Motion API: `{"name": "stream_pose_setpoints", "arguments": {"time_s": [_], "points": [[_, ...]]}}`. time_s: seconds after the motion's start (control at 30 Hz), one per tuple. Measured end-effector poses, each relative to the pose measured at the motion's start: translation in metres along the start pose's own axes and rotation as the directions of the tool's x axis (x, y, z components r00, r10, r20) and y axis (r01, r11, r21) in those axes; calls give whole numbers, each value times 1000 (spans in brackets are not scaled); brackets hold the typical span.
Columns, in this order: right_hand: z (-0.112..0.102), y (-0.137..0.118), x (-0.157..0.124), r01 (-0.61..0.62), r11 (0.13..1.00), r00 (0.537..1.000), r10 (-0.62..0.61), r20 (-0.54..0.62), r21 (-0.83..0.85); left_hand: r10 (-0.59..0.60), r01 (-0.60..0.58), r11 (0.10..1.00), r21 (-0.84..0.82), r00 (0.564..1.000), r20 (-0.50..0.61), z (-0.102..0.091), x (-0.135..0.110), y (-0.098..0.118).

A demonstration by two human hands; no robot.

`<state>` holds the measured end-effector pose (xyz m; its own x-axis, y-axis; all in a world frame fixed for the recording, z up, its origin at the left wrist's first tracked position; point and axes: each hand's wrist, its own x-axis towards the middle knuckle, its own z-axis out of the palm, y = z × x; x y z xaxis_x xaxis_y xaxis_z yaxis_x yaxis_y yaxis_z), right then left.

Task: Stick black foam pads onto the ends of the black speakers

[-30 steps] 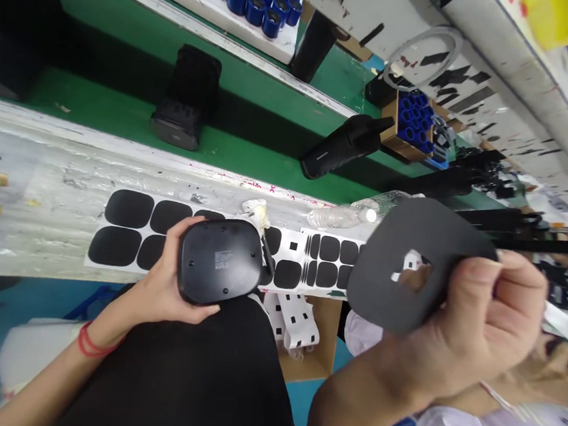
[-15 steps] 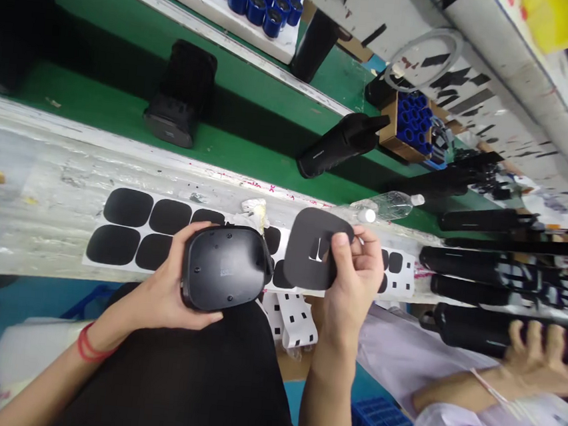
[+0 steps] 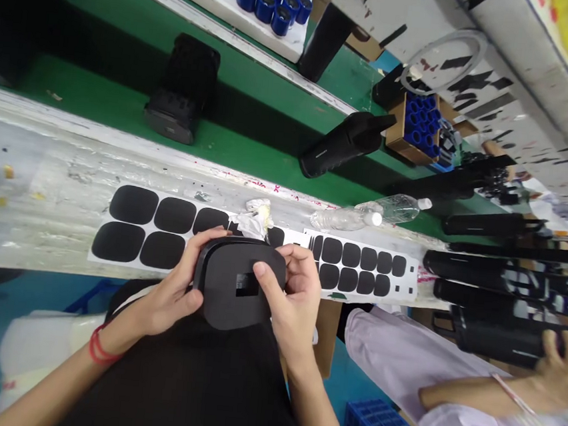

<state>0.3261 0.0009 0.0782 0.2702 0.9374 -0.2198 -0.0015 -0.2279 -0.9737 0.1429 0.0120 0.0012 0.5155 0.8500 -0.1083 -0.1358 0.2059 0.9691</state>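
Observation:
My left hand (image 3: pixel 167 305) is closed around the side of a black device (image 3: pixel 201 268), whose rounded-rectangular base faces me. Over that base lies a black rounded pad (image 3: pixel 223 291) with a square cutout in its middle. My right hand (image 3: pixel 296 301) grips the pad's right edge, thumb on top near the cutout and fingers behind. Most of the base is hidden by the pad; I cannot tell whether it is stuck down. Behind my hands, a white sheet (image 3: pixel 149 229) carries black rounded pads (image 3: pixel 134 204), and a second sheet (image 3: pixel 404 289) with smaller ones lies to the right.
A crumpled wrapper (image 3: pixel 254 219) and clear plastic bottles (image 3: pixel 399 209) lie on the ledge. Black devices (image 3: pixel 182 89) stand on the green belt (image 3: pixel 252 129). Blue cylinders (image 3: pixel 264 5) fill a white tray. At right, a co-worker's hand (image 3: pixel 567 374) holds a black device (image 3: pixel 498 337).
My right hand has brought the pad left and down from above the sheet onto the device's base. The co-worker's hand has shifted right and slightly down.

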Motion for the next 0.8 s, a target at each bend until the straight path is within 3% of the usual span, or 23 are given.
{"name": "stream_pose_setpoints", "arguments": {"time_s": [0.17, 0.4, 0.53, 0.67, 0.8], "points": [[1, -5, -10, 26, 997, 999, -29, -42, -70, 19, -38, 997, -66, 964, -265, 16, 2, -6], [4, 4, -10, 34, 998, 998, -37, -58, -46, 66, -98, 994, -51, 899, -432, 31, 11, 9], [6, 7, -7, 80, 994, 991, -87, -104, -70, 23, -97, 986, -136, 885, -465, 38, 16, 18], [6, 8, -4, 100, 987, 983, -117, -139, -125, -51, -86, 935, -345, 928, -369, 43, 19, 23], [6, 8, -2, 119, 980, 980, -142, -139, -161, -80, -70, 913, -402, 936, -344, 43, 19, 24]]}}
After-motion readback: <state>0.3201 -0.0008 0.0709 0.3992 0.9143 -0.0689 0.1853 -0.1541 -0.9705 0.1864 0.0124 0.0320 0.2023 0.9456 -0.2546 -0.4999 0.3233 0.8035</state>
